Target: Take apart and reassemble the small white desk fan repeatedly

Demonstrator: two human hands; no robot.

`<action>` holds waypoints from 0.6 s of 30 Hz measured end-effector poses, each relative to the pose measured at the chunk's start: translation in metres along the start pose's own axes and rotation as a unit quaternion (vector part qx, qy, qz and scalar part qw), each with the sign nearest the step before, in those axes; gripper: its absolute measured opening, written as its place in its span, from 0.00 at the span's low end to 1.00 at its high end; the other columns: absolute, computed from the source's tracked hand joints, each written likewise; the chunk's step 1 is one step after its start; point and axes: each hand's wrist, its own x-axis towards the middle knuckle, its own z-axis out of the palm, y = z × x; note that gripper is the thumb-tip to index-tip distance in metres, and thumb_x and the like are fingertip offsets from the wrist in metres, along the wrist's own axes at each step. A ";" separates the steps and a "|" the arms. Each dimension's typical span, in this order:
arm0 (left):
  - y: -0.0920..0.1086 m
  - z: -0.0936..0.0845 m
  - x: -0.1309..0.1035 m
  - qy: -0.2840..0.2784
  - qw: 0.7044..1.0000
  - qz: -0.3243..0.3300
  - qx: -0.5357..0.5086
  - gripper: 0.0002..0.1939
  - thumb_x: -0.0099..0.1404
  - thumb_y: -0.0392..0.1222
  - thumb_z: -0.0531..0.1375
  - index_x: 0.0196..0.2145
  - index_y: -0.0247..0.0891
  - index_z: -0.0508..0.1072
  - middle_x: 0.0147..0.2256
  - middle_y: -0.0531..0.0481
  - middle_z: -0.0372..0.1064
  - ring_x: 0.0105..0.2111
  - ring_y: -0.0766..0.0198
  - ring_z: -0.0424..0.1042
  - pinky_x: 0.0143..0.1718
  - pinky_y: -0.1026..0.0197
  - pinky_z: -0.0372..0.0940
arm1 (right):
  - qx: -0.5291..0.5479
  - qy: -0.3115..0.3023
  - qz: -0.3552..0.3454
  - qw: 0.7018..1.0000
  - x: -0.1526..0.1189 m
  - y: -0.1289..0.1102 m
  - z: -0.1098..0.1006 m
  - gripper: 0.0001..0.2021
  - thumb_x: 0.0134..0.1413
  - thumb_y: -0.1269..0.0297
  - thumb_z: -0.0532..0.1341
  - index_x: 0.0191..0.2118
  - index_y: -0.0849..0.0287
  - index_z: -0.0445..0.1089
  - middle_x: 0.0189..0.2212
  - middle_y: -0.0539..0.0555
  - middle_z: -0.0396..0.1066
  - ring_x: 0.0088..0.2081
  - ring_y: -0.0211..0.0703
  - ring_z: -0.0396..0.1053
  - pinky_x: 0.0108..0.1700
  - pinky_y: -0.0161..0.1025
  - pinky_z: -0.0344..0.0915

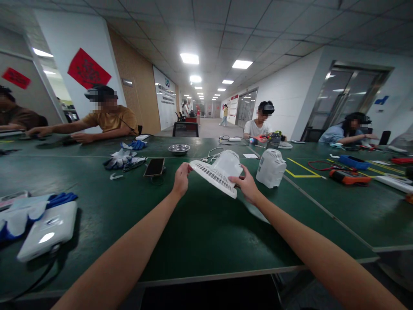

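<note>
Between my hands, a white plastic fan housing (222, 170) with a slotted round grille is held tilted above the green table (206, 241). The fingers of my left hand (181, 178) pinch its left rim. My right hand (247, 183) grips the right side, thumb on the near face, other fingers partly hidden behind it. A white cable (211, 151) lies just behind the housing. To the right, apart from my right hand, stands a white vented plastic cover (271, 168), upright on the table.
Behind the housing sits a metal bowl (178, 149). A phone (154, 167) and gloves (120, 159) lie to the left, a white power bank (50, 230) nearer me. An orange multimeter (350, 177) and blue tray (354, 162) are at right. Several people sit around the table.
</note>
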 end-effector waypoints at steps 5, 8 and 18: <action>0.003 0.013 0.000 -0.006 0.985 -0.045 -0.166 0.20 0.64 0.55 0.59 0.46 0.38 0.66 0.39 0.47 0.72 0.36 0.62 0.73 0.38 0.58 0.68 | 0.177 -0.078 0.147 0.970 -0.006 0.006 0.014 0.21 0.54 0.50 0.60 0.50 0.55 0.66 0.40 0.54 0.75 0.41 0.48 0.74 0.40 0.45 0.72; -0.002 0.018 -0.002 -0.039 0.961 -0.121 -0.246 0.24 0.58 0.50 0.66 0.47 0.34 0.69 0.39 0.44 0.75 0.33 0.60 0.76 0.38 0.54 0.72 | 0.231 -0.141 0.197 0.942 -0.012 0.007 0.021 0.18 0.58 0.48 0.54 0.45 0.56 0.69 0.40 0.53 0.76 0.43 0.46 0.74 0.44 0.45 0.71; 0.007 0.024 -0.007 0.010 0.979 -0.146 -0.142 0.13 0.54 0.44 0.69 0.30 0.30 0.77 0.25 0.46 0.76 0.24 0.58 0.75 0.27 0.57 0.72 | 0.073 -0.153 0.098 0.981 -0.002 0.021 0.014 0.20 0.59 0.47 0.54 0.49 0.55 0.67 0.36 0.55 0.75 0.38 0.50 0.73 0.40 0.49 0.71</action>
